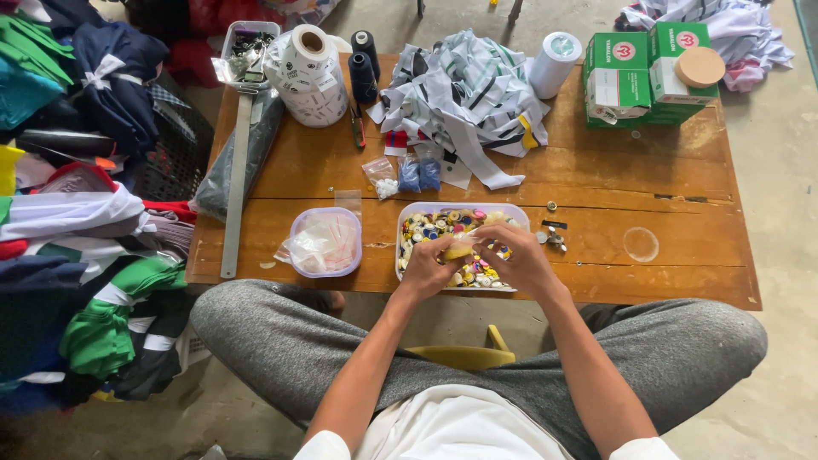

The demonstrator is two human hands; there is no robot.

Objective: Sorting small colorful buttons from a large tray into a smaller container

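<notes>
**Both hands meet on a small yellow piece above the button tray**

The left hand (pixel 429 268) and right hand (pixel 516 255) come together at the near edge of the table (pixel 596 183), fingers curled in and pinching a small yellow piece (pixel 458 250) between them. It is pale yellow and partly hidden by the fingers; its shape is hard to tell, though what shows runs roughly left to right between the two hands.

Just under the hands sits a shallow tray (pixel 503 209) full of mixed coloured buttons. To its left stands a lidded tub (pixel 325 242) with clear bags inside. A metal ruler (pixel 238 183) lies along the left edge. Toward the far edge lie a heap of striped cloth (pixel 464 98), a roll of labels (pixel 308 72), dark thread cones (pixel 364 64) and green boxes (pixel 643 72) at the far right corner.
</notes>
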